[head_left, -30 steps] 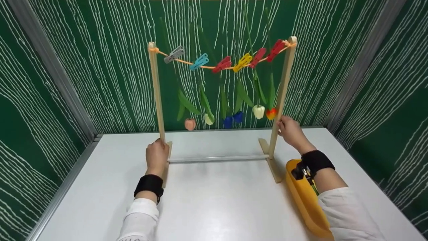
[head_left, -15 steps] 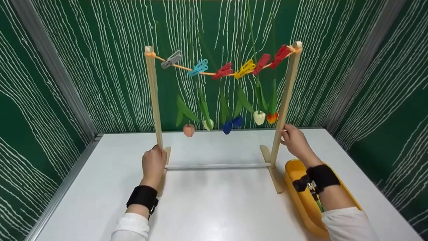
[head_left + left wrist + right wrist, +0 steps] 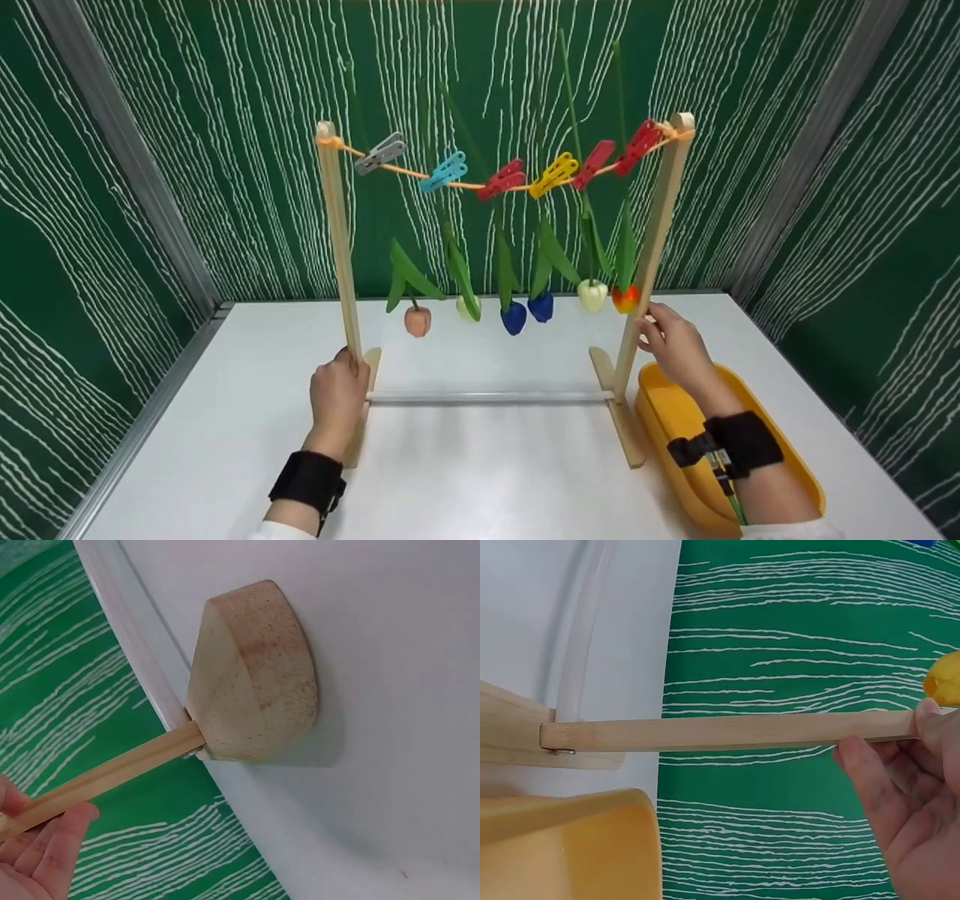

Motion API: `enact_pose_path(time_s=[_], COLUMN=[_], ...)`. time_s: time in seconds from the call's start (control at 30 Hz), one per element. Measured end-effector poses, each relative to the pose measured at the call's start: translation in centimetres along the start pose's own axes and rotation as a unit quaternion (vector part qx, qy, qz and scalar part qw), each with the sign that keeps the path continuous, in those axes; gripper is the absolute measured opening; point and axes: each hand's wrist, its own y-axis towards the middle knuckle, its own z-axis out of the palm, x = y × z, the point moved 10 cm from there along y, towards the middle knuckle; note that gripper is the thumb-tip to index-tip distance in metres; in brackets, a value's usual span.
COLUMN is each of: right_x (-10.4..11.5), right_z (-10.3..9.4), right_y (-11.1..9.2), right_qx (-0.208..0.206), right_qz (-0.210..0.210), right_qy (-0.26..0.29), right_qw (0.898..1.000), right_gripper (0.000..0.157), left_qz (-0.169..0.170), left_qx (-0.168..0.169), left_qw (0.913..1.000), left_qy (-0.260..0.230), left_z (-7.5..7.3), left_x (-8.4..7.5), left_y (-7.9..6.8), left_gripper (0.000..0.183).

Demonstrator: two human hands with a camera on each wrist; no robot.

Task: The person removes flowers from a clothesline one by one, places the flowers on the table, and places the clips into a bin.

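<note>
In the head view, a wooden stand has an orange cord [image 3: 409, 173] strung between its two posts. Grey, blue, red and yellow clothespins [image 3: 553, 175] grip the cord. Artificial tulips hang flower-down below it: a pink tulip [image 3: 418, 322], a pale one, two blue, a white tulip [image 3: 592, 296] and an orange-red tulip [image 3: 625, 299]. My left hand [image 3: 337, 394] grips the left post [image 3: 337, 240] low down, above its wooden foot [image 3: 251, 671]. Thumb and fingers of my right hand [image 3: 679, 345] pinch the right post [image 3: 660, 217] higher up, close beside the orange-red tulip.
A yellow bin [image 3: 679, 427] stands right of the stand, partly under my right forearm; a green stem shows inside. A clear rod [image 3: 480, 397] joins the posts near the white table [image 3: 480, 480]. Green walls with white lines [image 3: 262, 187] enclose the back and sides.
The stand, with its hanging tulips, has come nearer to me and sits lower in the head view. Both hands have moved back with it, keeping hold of the posts.
</note>
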Motion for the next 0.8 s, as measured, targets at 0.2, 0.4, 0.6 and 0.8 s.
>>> enact_pose_path(time_s=[0.2, 0.4, 0.6, 0.8], right_x=[0.6, 1.2, 1.1, 0.9], right_z=[-0.4, -0.7, -0.5, -0.4], right_y=[-1.6, -2.7, -3.6, -4.5], right_qx=[-0.014, -0.027, -0.019, -0.023], right_qz=[-0.016, -0.032, -0.017, -0.004], right_qy=[-0.031, -0.05, -0.026, -0.027], right_qw=[0.999, 0.998, 0.999, 0.999], right_gripper=[0.035, 0.035, 0.036, 0.037], left_qz=[0.006, 0.012, 0.016, 0.024], left_qx=[-0.005, -0.002, -0.001, 0.0], left_qw=[1.0, 0.9999, 0.9998, 0.9996], left_qy=[-0.001, 0.011, 0.009, 0.017], left_z=[-1.0, -1.8, -2.7, -2.9], left_x=[-0.2, -0.6, -0.8, -0.8], left_y=[-1.5, -2.8, -3.6, -4.1], left_gripper=[0.016, 0.015, 0.013, 0.013])
